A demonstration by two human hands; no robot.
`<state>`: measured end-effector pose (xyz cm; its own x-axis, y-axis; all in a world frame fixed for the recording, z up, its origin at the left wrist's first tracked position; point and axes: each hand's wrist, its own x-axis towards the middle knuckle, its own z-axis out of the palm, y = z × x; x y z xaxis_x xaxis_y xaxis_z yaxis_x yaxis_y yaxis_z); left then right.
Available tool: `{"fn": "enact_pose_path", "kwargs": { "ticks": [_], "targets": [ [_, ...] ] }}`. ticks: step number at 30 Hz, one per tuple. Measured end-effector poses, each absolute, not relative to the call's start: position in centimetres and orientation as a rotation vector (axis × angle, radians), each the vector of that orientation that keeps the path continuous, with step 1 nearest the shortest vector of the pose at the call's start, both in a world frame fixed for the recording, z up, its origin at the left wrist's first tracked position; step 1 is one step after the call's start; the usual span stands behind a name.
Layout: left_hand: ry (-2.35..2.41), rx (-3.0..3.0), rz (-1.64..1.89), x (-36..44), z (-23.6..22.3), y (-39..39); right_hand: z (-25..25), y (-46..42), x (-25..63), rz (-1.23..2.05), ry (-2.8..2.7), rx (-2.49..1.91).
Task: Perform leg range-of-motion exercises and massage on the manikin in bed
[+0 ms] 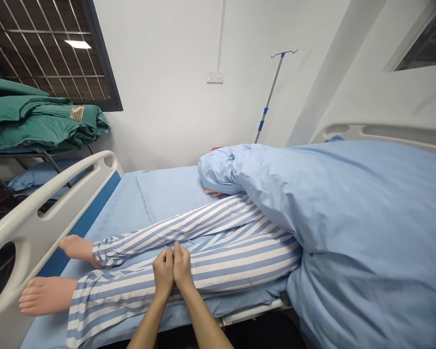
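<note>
White walls (pixel 160 72) back a bed (pixel 170 186) whose blue quilt (pixel 366 208) is bunched away from the footboard (pixel 58 228), apparently to leave the lower body uncovered. Striped trousers (pixel 240 261) lie stretched along the sheet, feet (pixel 49 295) bare near the footboard. Above the nearer trouser leg, left hand (pixel 163 271) and right hand (pixel 182 266) are curled into fists, side by side, nothing visible inside; whether they press the cloth, I cannot tell.

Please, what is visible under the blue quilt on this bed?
The striped trousers run in under the blue quilt, and a few fingers peek from its edge. Whatever lies further in is covered and cannot be seen.
</note>
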<state>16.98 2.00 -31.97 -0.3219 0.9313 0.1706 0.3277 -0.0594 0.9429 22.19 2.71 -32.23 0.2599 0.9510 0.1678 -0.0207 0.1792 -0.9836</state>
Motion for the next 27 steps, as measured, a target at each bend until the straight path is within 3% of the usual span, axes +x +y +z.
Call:
{"fn": "enact_pose_path", "kwargs": {
  "ticks": [11, 20, 27],
  "targets": [
    [1.605, 1.46, 1.379, 16.6, -33.3, 2.0, -30.1, 1.6, 24.4, 0.587, -1.605, -1.419],
    [1.644, 1.523, 1.263, 18.4, -31.1, 2.2, -32.8, 2.5, 25.5, 0.789, -1.273, -1.241],
    [1.555, 1.275, 1.386, 20.7, -29.8, 2.7, -32.8, 2.9, 25.7, 0.909, -1.086, -1.165]
  ]
}}
